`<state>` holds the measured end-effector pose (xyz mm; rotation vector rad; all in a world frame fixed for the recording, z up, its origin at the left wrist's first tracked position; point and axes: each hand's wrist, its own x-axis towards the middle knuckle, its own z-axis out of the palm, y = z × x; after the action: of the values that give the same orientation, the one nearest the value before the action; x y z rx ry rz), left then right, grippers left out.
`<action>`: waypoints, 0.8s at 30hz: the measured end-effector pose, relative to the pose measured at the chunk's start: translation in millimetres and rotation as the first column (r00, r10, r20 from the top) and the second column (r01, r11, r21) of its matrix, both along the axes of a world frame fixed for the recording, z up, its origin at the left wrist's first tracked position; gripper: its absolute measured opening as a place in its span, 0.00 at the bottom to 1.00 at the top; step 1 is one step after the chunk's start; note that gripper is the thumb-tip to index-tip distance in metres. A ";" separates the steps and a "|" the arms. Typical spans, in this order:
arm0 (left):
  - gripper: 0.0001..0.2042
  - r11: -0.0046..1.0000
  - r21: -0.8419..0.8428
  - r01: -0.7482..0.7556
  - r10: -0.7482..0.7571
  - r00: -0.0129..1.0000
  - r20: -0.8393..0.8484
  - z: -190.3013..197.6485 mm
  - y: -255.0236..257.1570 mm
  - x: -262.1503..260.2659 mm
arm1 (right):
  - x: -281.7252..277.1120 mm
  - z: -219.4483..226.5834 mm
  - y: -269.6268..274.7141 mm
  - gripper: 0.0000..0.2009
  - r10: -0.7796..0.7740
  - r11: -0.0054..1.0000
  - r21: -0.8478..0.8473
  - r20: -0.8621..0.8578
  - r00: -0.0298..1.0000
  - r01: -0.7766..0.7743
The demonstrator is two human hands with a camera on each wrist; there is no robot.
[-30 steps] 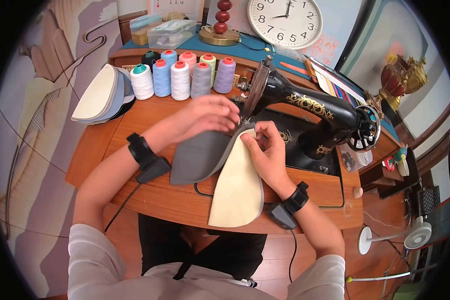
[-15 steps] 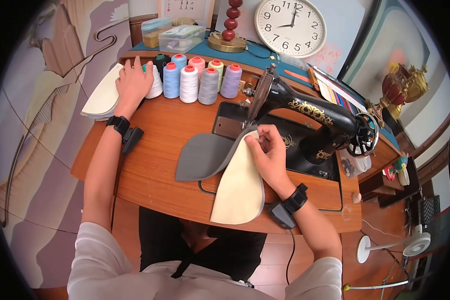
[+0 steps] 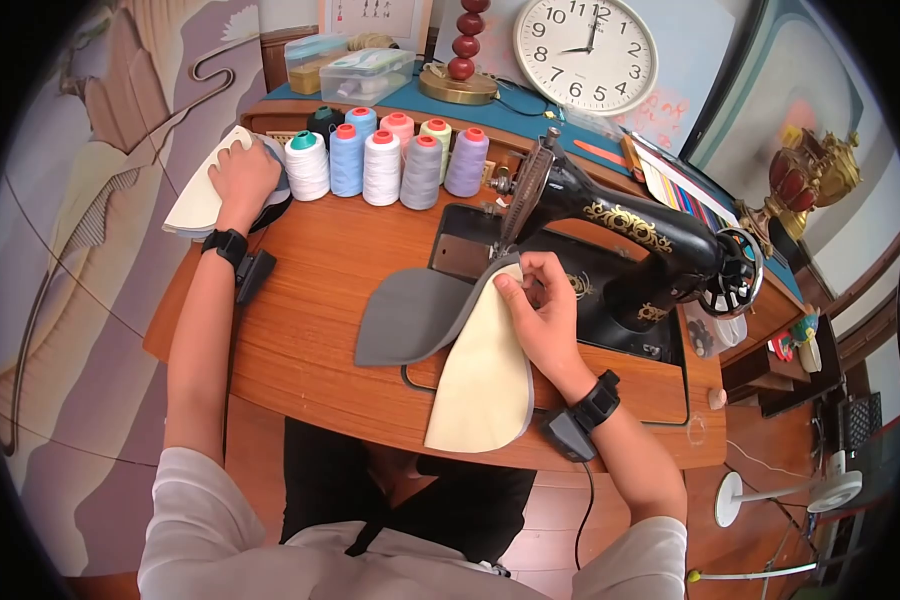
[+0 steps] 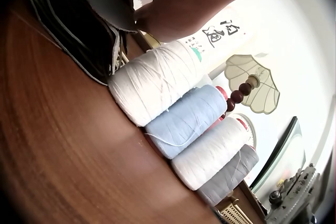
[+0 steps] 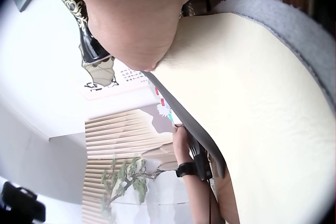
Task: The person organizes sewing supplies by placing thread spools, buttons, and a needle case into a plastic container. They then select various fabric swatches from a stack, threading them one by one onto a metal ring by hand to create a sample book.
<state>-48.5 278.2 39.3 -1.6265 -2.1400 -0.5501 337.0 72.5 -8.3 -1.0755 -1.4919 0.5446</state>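
My right hand (image 3: 550,315) pinches the narrow top of a cream leather-like piece (image 3: 482,375) between thumb and fingers. Its fuzzy grey backing (image 5: 286,24) shows along the edge in the right wrist view. A dark grey piece (image 3: 410,318) joins it at that top end, close to the needle area of the black sewing machine (image 3: 625,220), and spreads left over the table. At the far left my left hand (image 3: 245,180) curls its fingers on the top cream piece (image 3: 198,205) of a stack of cut pieces. Its fingertips are partly hidden.
Several thread cones, among them a white cone (image 3: 307,168) and a purple cone (image 3: 466,165), stand between the stack and the machine. Behind are plastic boxes (image 3: 368,77), a lamp base (image 3: 457,85) and a clock (image 3: 585,52). The wooden table (image 3: 290,330) has a curved front edge.
My left hand has gone from beside the machine to the stack at far left, and its spread fingers have since curled. The right hand keeps its pinch on the cream piece.
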 end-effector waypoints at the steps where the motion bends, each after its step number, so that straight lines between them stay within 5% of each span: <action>1: 0.19 0.998 0.055 0.014 -0.013 1.000 -0.013 -2.5 0.1 0.0 | 0.4 -0.4 -0.2 0.11 -0.002 1.000 -0.002 0.001 1.000 0.002; 5: 0.19 0.996 0.087 0.022 -0.023 1.000 0.016 -2.0 7.1 -11.5 | 1.4 -1.5 0.6 0.11 0.014 1.000 -0.019 -0.027 1.000 -0.015; 10: 0.20 0.980 0.020 -0.196 0.196 0.980 -0.013 -1.4 3.8 -19.6 | 0.5 -1.7 -0.1 0.10 0.008 1.000 -0.024 -0.025 1.000 -0.008; 17: 0.21 0.985 0.058 -0.164 0.162 0.986 0.048 8.0 -3.3 -19.0 | 0.5 -2.0 0.5 0.10 0.008 1.000 -0.020 -0.020 1.000 -0.008; 24: 0.18 0.946 0.322 -0.042 0.070 0.995 -0.076 16.3 -8.1 -19.2 | 1.4 -2.5 0.0 0.11 -0.002 0.999 -0.034 -0.015 1.000 0.001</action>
<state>-67.7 270.1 55.6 -1.3809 -1.9110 -0.7510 338.3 72.6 -10.8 -1.0960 -1.4731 0.5775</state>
